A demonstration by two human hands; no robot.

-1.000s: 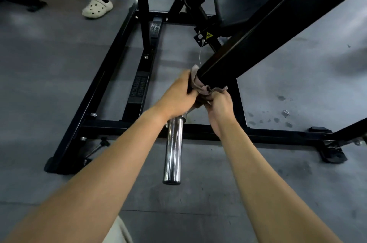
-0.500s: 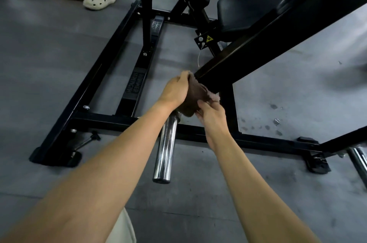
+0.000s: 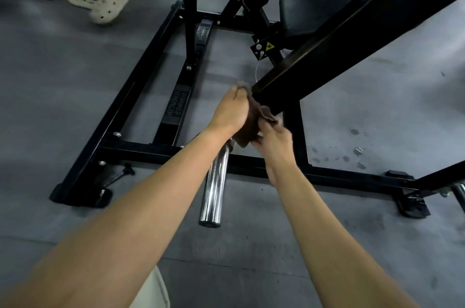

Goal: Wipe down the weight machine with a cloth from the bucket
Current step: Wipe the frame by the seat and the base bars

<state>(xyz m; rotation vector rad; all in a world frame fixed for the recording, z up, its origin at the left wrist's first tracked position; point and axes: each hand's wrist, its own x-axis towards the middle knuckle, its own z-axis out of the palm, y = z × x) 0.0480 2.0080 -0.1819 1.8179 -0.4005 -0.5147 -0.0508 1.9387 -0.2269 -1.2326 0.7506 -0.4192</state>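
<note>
- gripping the brown cloth (image 3: pixel 249 131) with both: left hand (image 3: pixel 230 113) is curling over it, right hand (image 3: pixel 274 140) is pinching its lower edge
- cloth is pressing against the lower end of the machine's black lever arm (image 3: pixel 352 38), just above the chrome peg (image 3: pixel 214 189)

We see floor (image 3: pixel 239 257) open round chrome sleeve (image 3: pixel 213 189) end; sloped beam (image 3: pixel 352 38) blocks above-right, base crossbar (image 3: pixel 151 151) beneath.
</note>
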